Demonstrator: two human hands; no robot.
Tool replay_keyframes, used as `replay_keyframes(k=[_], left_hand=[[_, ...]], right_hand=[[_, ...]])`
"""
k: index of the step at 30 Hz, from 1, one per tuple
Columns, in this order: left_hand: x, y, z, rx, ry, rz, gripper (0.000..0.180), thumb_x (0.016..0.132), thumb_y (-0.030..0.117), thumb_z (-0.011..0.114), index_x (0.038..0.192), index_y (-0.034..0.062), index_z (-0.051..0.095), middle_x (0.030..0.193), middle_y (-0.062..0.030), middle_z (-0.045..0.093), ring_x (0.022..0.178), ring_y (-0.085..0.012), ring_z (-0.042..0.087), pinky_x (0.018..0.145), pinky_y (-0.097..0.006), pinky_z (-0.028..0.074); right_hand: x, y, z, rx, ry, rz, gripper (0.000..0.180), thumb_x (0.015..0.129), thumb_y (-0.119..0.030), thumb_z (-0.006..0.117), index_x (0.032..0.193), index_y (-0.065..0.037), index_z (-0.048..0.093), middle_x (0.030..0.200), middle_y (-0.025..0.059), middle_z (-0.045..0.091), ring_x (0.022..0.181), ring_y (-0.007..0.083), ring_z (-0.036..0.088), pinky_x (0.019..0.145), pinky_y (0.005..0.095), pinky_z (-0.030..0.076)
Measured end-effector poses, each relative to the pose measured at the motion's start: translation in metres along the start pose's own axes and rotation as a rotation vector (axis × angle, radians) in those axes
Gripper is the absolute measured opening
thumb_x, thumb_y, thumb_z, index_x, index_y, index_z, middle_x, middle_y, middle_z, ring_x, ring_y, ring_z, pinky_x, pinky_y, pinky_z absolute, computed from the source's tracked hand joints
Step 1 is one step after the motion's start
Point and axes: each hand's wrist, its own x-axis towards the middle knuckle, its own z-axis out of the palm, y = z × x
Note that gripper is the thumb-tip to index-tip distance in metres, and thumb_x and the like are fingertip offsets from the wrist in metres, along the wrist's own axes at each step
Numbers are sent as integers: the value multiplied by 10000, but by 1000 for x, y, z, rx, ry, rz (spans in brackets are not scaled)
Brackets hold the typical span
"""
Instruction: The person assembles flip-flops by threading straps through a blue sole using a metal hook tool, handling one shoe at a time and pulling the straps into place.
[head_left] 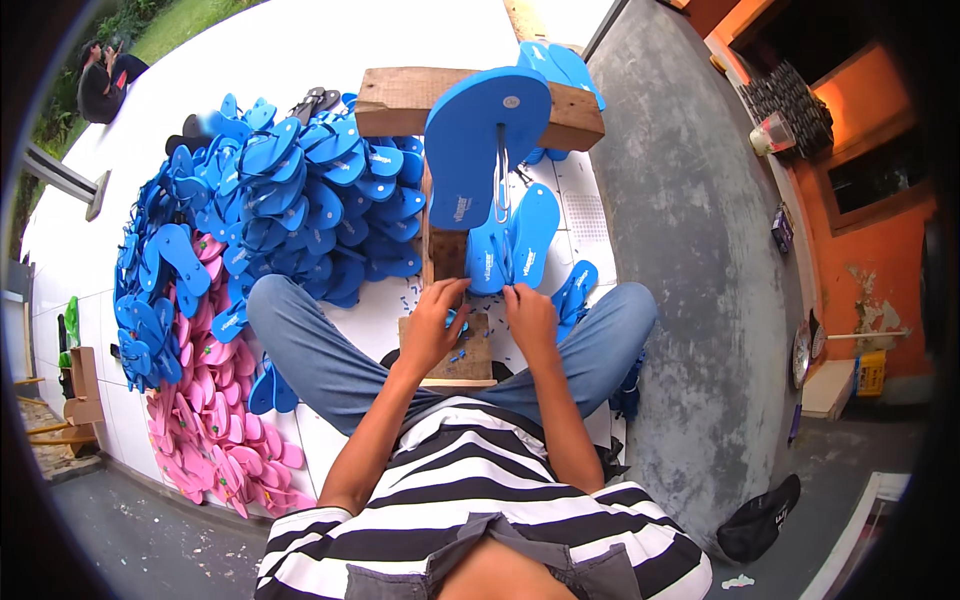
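Near the centre of the frame, your left hand point(430, 325) and right hand point(532, 322) have bent fingers at the lower ends of two blue flip-flops point(535, 238); whether either grips, I cannot tell. Above them, a single blue sole point(465, 140) overlaps a wooden beam point(395, 98)

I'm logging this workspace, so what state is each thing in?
Lower blue sandals: side by side, footbeds showing
Left hand: fingers bent
Right hand: fingers bent
Upper blue sandal: footbed showing, no strap visible
Blue sandal pile: heaped
Pink sandal pile: heaped
Wooden block: scattered with blue scraps
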Motion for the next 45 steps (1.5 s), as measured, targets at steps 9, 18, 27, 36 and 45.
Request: replay_keyframes(k=[9, 18, 27, 36, 45], left_hand=[[41, 65, -36, -194, -223, 145, 282, 811, 152, 755, 1083, 108, 694, 906, -59, 689, 803, -202, 641, 695, -324, 529], [38, 83, -40, -746, -247, -144, 247, 927, 169, 688, 1054, -43, 669, 791, -80, 679, 690, -89, 605, 595, -244, 499], [106, 86, -121, -181, 294, 321, 238, 880, 130, 695, 1097, 45, 648, 899, -40, 656, 741, -134, 579, 584, -243, 442], [196, 123, -146, 187, 190, 528, 335, 922, 286, 627, 1162, 52, 630, 1080, -130, 688, 1012, -322, 627, 879, -425, 471], [188, 124, -135, -91, 43, 397, 260, 842, 185, 726, 1079, 81, 695, 969, -106, 696, 902, -287, 658, 799, -370, 506]], right_hand=[[-37, -50, -144, 628, -145, -198, 249, 903, -213, 712, 1032, -2, 685, 892, 57, 677, 752, 126, 621, 666, 270, 492], [-25, -105, -119, 1202, -72, -283, 233, 1010, -156, 563, 1120, 20, 668, 1048, 52, 621, 865, 95, 570, 752, 231, 464], [-5, -131, -159, 1111, -150, -423, 238, 1042, -209, 486, 996, -11, 609, 763, -24, 502, 680, 58, 421, 599, 210, 357], [5, -133, -173, 824, -202, -468, 307, 1000, -247, 547, 819, -5, 599, 668, -21, 498, 606, 50, 372, 533, 229, 301], [37, -135, -207, 680, -479, -497, 308, 1003, -271, 546, 879, -21, 675, 705, -24, 548, 625, 49, 448, 559, 239, 358]])
